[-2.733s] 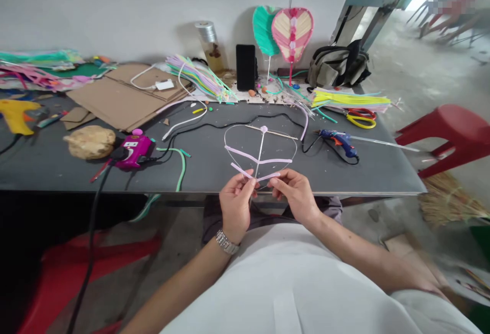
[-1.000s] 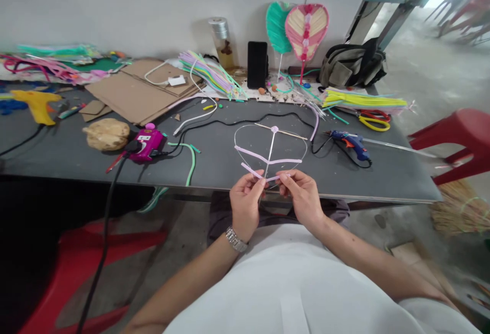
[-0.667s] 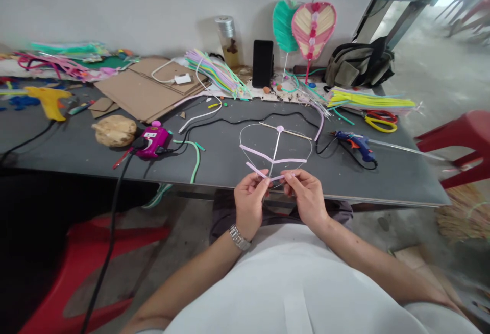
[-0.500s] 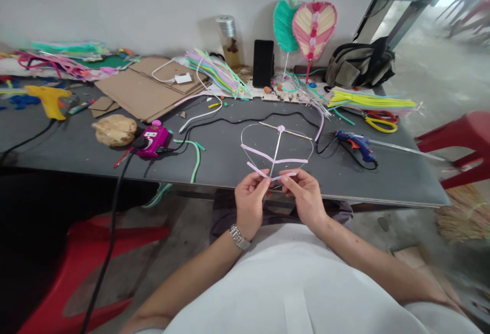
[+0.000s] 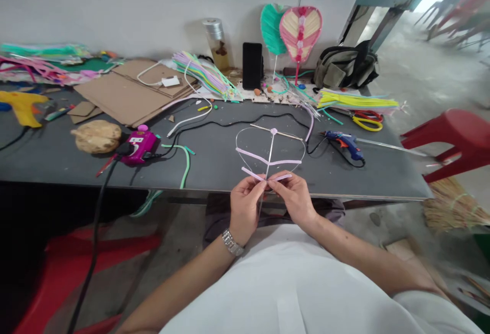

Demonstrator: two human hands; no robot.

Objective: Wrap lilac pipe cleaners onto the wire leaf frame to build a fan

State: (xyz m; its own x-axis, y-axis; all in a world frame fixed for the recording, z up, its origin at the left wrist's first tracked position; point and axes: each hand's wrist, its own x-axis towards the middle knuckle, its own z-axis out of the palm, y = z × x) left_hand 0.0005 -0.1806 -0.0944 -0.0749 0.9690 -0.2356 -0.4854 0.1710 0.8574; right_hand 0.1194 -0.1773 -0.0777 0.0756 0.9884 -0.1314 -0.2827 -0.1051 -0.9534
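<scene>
My left hand (image 5: 245,204) and my right hand (image 5: 294,198) are closed in pinches, thumbs almost meeting at the table's front edge. Between them they grip a short lilac pipe cleaner (image 5: 250,173), bent in a V, against the central stem of a thin wire fan frame (image 5: 272,146). A longer lilac pipe cleaner (image 5: 285,162) crosses the stem farther up. At the top of the frame a pale stick (image 5: 293,135) lies crosswise, with a small lilac knob (image 5: 273,131) where it meets the stem. My fingertips hide the bend of the lower pipe cleaner.
A blue glue gun (image 5: 346,145) lies to the right, near scissors (image 5: 367,122). A magenta power socket (image 5: 141,147) and tan lump (image 5: 96,136) are on the left. Behind stand a phone (image 5: 252,66), a jar (image 5: 216,45) and two heart-shaped fans (image 5: 301,32). A black cable (image 5: 229,121) crosses the table.
My thumbs and fingertips have drawn closer together at the stem, bringing the pinches nearly into contact. The whole view has shifted, so the table's things appear farther left.
</scene>
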